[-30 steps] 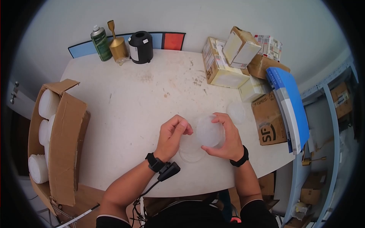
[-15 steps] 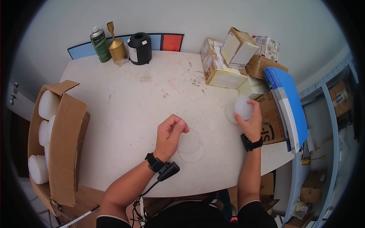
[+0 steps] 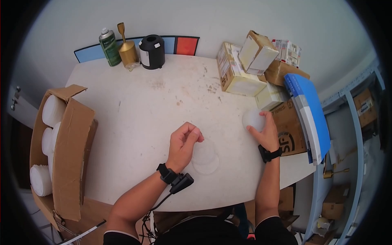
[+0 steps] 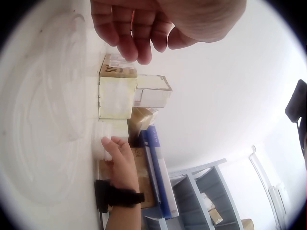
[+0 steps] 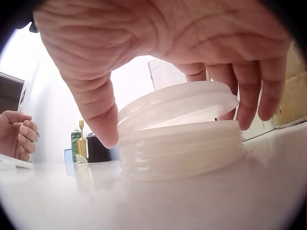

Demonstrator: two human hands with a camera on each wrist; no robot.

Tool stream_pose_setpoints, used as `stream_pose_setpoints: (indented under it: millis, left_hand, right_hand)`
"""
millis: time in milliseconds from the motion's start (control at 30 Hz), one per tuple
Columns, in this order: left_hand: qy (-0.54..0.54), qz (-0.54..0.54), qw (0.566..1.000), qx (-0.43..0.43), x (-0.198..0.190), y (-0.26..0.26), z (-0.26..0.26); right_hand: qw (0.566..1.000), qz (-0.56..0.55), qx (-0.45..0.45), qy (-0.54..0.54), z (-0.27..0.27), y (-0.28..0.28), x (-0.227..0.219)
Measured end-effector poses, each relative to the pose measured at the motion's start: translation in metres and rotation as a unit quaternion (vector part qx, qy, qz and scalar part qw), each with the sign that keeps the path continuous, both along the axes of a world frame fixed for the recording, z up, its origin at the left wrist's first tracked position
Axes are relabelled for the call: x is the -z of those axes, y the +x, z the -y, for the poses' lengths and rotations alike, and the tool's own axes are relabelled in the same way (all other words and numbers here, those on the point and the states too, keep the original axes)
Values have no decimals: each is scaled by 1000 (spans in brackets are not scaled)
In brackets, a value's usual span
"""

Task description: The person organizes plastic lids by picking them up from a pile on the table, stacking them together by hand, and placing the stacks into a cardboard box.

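Observation:
My right hand grips a round translucent plastic lid between thumb and fingers. It is tilted, its left edge right at the top of a low stack of similar lids on the table. In the head view the hand partly covers this stack. My left hand holds nothing, its fingers loosely curled, just above and left of two overlapping clear round plastic pieces on the table. Those same clear pieces appear large in the left wrist view.
A cardboard box with stacks of white round plastic pieces stands at left. Cartons, an SF box and blue binders line the right. A spray can, a gold holder and a black cylinder stand behind.
My right hand has carried the lid from beside the left hand to the stack at the right and lowered it there. The left hand has stayed almost still.

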State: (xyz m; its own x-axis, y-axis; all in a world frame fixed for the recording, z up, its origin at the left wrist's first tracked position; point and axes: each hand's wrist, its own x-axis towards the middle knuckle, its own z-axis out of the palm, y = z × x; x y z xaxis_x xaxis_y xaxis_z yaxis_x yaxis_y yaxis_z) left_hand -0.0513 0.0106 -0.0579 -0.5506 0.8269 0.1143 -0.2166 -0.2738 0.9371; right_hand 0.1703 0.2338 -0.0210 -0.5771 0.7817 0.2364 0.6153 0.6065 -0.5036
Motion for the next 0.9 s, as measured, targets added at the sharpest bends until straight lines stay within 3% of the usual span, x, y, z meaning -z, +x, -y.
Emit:
stream_pose_setpoints:
  millis: [633,733,900]
  left_hand:
    - [-6,3,1000,-1,0,0,0]
    - [-34,-45,998,-6,4,-1,0]
    - [-70,-326,943,-12,-7,1,1]
  right_hand:
    - [999,31,-7,-24,3,-1,-2]
    - [999,27,-19,1,2,0,1]
    - [999,19,-28,23,2,-1,3]
